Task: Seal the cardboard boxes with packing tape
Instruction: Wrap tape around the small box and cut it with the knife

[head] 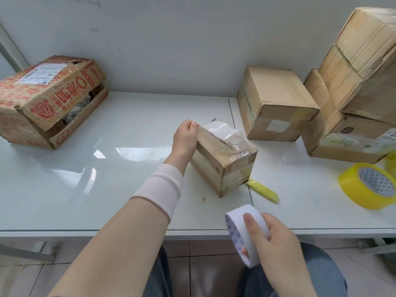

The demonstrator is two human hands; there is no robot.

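Observation:
A small cardboard box (222, 166) stands on the white table (120, 168) in the middle. A strip of clear tape (222, 131) lies over its top. My left hand (185, 137) pinches the far left end of that strip at the box's top edge. My right hand (276, 243) grips a clear tape roll (244, 230) near the table's front edge, below the box. A yellow tape roll (368, 185) lies on the table at the right.
A yellow utility knife (262, 189) lies just right of the small box. A large red-printed carton (47, 101) sits at the back left, its side flaps ajar. Several plain cardboard boxes (276, 103) are stacked at the back right against the wall.

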